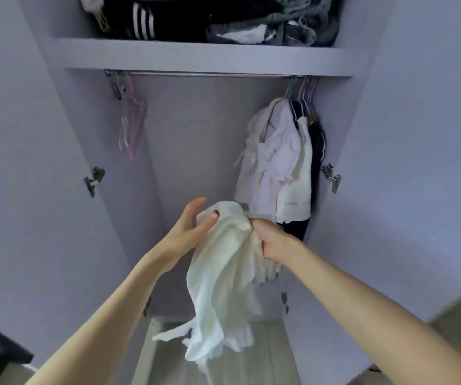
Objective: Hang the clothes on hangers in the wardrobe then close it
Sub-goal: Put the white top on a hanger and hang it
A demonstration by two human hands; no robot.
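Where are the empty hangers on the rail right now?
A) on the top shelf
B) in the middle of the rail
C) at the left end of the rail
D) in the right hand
C: the empty hangers hang at the left end of the rail, while the hung clothes crowd its right end, and both hands hold only the white garment.

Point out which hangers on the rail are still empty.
The pink hangers at the rail's left end, bare; those at the right end carry hung clothes.

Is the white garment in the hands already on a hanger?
No, the white garment hangs loose from both hands, and the empty hangers remain on the rail.
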